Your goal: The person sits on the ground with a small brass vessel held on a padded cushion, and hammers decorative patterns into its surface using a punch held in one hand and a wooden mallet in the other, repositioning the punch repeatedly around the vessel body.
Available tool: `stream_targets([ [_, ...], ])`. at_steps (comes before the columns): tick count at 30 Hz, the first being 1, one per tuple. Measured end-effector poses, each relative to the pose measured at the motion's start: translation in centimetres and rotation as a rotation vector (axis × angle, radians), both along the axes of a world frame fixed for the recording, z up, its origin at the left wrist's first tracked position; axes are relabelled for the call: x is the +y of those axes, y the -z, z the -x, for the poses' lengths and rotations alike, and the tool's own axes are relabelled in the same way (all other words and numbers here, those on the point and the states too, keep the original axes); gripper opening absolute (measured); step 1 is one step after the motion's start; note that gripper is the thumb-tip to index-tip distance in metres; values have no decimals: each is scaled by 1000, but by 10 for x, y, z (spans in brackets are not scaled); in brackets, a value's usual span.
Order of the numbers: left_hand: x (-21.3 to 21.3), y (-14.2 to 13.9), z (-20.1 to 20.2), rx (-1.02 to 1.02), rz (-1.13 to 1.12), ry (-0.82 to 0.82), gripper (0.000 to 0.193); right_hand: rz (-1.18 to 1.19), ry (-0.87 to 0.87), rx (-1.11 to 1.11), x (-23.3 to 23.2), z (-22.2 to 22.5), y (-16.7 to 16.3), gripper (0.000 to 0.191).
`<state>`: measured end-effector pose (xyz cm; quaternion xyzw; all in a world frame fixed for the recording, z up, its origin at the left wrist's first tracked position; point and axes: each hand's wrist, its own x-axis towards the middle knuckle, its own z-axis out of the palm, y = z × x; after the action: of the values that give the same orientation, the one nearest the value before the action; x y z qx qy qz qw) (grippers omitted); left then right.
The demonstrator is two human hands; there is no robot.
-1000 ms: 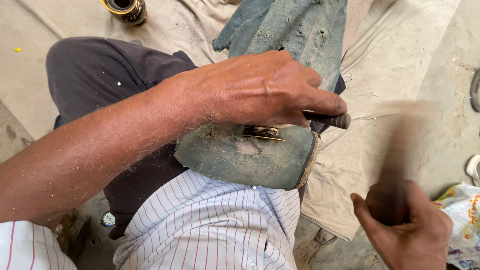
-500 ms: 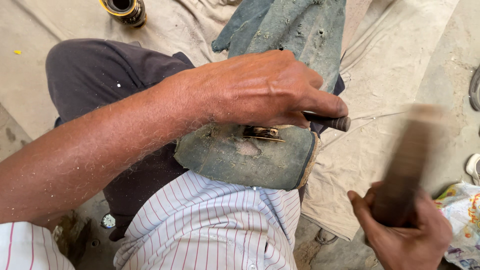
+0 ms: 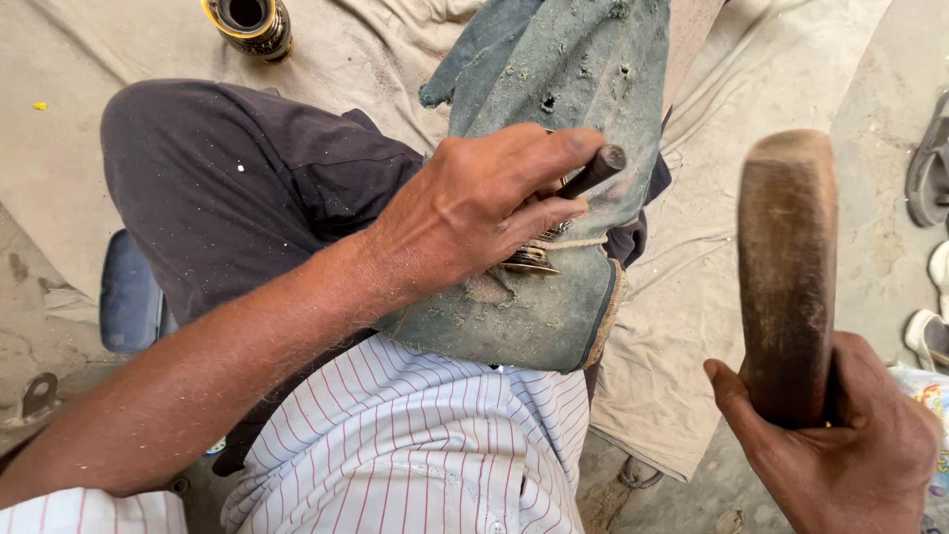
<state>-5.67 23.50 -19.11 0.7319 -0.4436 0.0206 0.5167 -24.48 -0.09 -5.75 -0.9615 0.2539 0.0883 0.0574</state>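
I see a worn grey-green cloth [image 3: 554, 129] draped over my knee, dusty, pocked with small holes, its lower edge frayed with a tan hem. My left hand [image 3: 474, 213] presses on it, fingers closed tight round a dark punch [image 3: 593, 170] whose tip meets a small brass fitting [image 3: 534, 259] on the cloth. My right hand [image 3: 840, 440] is clenched round a brown wooden mallet [image 3: 788, 267], held upright, well apart from the punch. A round black-and-yellow tin [image 3: 249, 22] stands open at the top left, on the tan sheet [image 3: 682, 336]
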Motion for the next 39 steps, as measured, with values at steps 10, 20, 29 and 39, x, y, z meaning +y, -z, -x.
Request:
stream_targets([
  [10,-2,6,3,-123,43,-22,47,107,-15,162,7,-21,-27,37],
  [20,-4,6,-10,-111,63,100,52,12,-137,39,9,-25,-25,36],
  [29,-4,2,-18,-140,24,160,46,-120,-10,-86,15,-18,-16,26],
  [39,-10,3,-28,-186,-20,257,47,-136,87,-94,17,-12,-10,29],
])
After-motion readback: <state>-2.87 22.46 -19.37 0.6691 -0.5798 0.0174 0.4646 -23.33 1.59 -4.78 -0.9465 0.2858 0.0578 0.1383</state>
